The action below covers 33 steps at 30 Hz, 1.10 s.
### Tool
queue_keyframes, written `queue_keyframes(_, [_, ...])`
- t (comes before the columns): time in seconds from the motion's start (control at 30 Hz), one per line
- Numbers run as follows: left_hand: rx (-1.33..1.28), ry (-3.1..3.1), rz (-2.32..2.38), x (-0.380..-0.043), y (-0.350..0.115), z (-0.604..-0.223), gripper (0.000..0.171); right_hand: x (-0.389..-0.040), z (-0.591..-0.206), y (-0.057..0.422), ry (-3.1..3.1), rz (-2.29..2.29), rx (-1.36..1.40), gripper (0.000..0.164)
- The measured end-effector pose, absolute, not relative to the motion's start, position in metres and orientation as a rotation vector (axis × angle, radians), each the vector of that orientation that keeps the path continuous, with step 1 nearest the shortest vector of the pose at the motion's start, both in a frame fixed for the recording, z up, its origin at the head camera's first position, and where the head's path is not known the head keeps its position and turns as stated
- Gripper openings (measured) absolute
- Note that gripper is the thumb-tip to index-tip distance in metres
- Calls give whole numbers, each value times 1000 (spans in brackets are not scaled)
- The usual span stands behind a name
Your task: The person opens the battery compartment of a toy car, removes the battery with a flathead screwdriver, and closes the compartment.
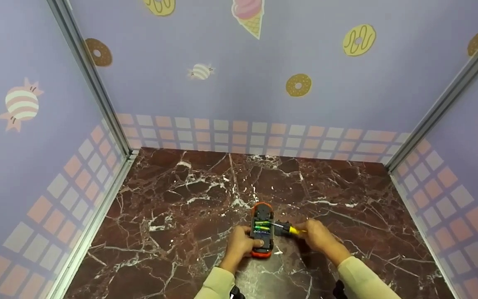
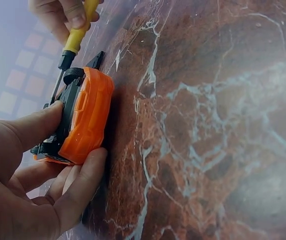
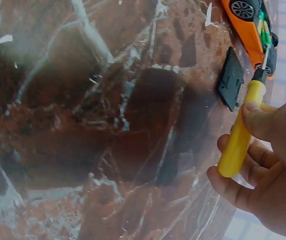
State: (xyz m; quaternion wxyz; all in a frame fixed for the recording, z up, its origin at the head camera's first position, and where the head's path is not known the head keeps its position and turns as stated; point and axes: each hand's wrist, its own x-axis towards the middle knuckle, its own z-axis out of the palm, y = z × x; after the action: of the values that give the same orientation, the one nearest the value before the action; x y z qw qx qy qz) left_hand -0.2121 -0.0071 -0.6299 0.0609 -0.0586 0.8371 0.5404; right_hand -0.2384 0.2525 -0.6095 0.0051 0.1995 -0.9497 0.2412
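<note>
An orange toy car (image 1: 262, 207) lies wheels up, its black underside showing an uncovered battery bay with green batteries (image 1: 262, 227) in it. My left hand (image 1: 239, 245) grips the car, thumb on the underside and fingers around the orange body (image 2: 94, 115). In my right hand (image 1: 318, 236) is a screwdriver with a yellow handle (image 3: 240, 135), held between thumb and fingers. Its metal shaft (image 3: 266, 57) reaches over the car's edge, with the tip at the green batteries. Beside the car, under the screwdriver, lies a black battery cover (image 3: 230, 80).
The brown marbled tabletop (image 1: 172, 249) has white veins and glossy reflections. Lilac panels (image 1: 239, 95) printed with sweets and squares stand at the back and both sides, joined by metal corner posts (image 1: 98, 87).
</note>
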Motion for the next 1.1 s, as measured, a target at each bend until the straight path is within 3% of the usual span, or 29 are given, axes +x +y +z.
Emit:
queue_keyframes(0.3, [-159,2580,1576,-213,-6,-630,36,-237,-610,254,-3007,775,620,25])
queue_keyframes(0.63, [-165,2580,1602,-212,-7,-629,34,-232,-576,234,-2959,142,512,11])
queue_keyframes(0.8, [-178,2580,1592,-211,-8,-629,36,-229,-566,220,-2875,-84,540,12])
queue_keyframes(1.1, [-188,2584,1582,-212,-7,-629,35,-231,-562,215,-2784,-139,600,7])
